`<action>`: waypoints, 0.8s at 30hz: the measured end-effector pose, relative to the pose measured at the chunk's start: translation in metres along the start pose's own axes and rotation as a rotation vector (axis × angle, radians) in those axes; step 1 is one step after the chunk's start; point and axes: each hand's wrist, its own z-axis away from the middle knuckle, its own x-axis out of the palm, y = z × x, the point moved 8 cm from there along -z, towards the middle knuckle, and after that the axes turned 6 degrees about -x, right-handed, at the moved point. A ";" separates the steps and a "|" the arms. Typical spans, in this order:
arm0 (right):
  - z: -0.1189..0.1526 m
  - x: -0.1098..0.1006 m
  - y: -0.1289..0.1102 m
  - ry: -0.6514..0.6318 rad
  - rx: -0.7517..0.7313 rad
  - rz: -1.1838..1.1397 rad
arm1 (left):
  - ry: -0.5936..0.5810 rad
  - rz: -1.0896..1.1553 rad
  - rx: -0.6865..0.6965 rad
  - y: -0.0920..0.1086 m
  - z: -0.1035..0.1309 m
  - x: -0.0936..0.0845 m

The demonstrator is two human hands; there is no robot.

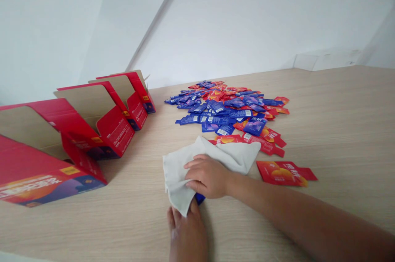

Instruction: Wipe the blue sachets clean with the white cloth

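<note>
At the near edge, the left hand (188, 231) is tucked partly under a white fabric cloth (180, 171); its fingertips are hidden, so its grip cannot be told. Just beyond, the cloth is covered by the right hand (208, 176), fingers loosely bent; whether fabric is pinched cannot be told. A corner of a blue, flat object (200, 199) is seen below the cloth, between both hands. At left, open red cardboard boxes (83, 183) are lined up on the pale wood-grain counter (339, 130). To the right, a flat red-and-orange packet (282, 173) is laid apart. Farther off, blue and red packets (216, 109) are heaped.
</note>
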 end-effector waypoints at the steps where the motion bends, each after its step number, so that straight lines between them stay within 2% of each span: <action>1: 0.000 0.001 0.002 -0.008 0.021 0.005 | -0.006 0.008 -0.004 -0.001 0.000 0.000; 6: 0.000 0.002 0.020 -0.005 0.171 0.063 | -0.034 0.014 -0.109 -0.003 -0.002 -0.008; 9: 0.001 0.002 0.026 -0.002 0.207 0.073 | -0.029 0.022 -0.133 -0.003 -0.004 -0.009; 15: 0.002 -0.007 0.014 0.086 0.109 0.027 | -0.035 0.063 -0.079 -0.004 -0.002 0.001; 19: 0.001 -0.003 0.002 0.011 0.012 -0.009 | -0.070 0.087 -0.038 -0.003 0.000 0.002; 24: -0.001 0.002 0.012 -0.027 0.114 0.037 | -0.053 0.056 -0.090 -0.002 -0.002 -0.005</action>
